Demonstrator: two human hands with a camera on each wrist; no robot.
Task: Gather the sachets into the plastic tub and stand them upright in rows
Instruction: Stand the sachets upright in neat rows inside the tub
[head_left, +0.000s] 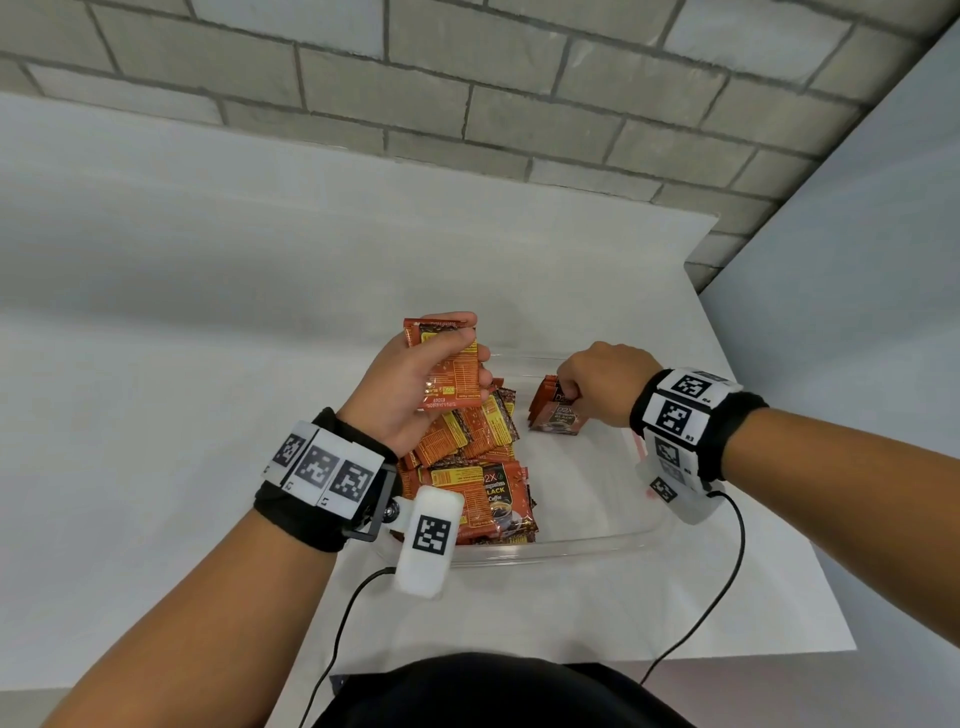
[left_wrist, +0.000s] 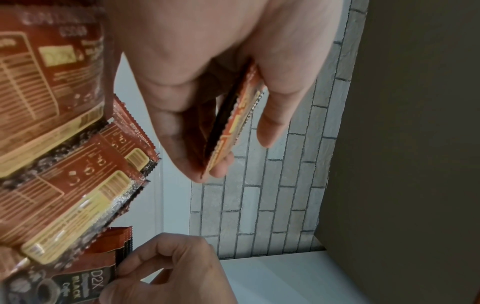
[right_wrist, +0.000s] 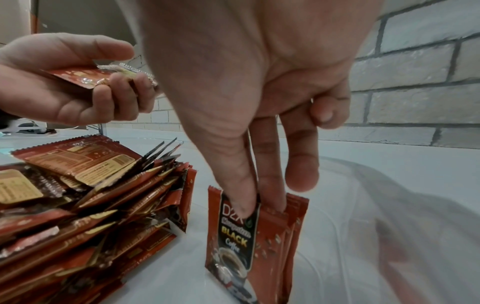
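So my right hand (head_left: 597, 384) is down in the tub (head_left: 597, 535), thumb and forefinger pinching the tops of a little row (right_wrist: 249, 242) of sachets that's standing upright on the floor of the tub toward the far right side, long axis vertical, fronts facing me. My left hand (head_left: 415, 389) is up above the loose pile (head_left: 467, 467) on the left side of the tub, fingers curled round a small stack (head_left: 449, 364) of a few sachets, thumb on one face and fingers on the other, held more or less on end. The bit that matters: the stack is up and to the left of the row, well apart from it, with the pile in between and below. I reckon the stack needs to travel right and down, staying vertical, and slot in against the row's face while my right hand keeps it from flopping over.
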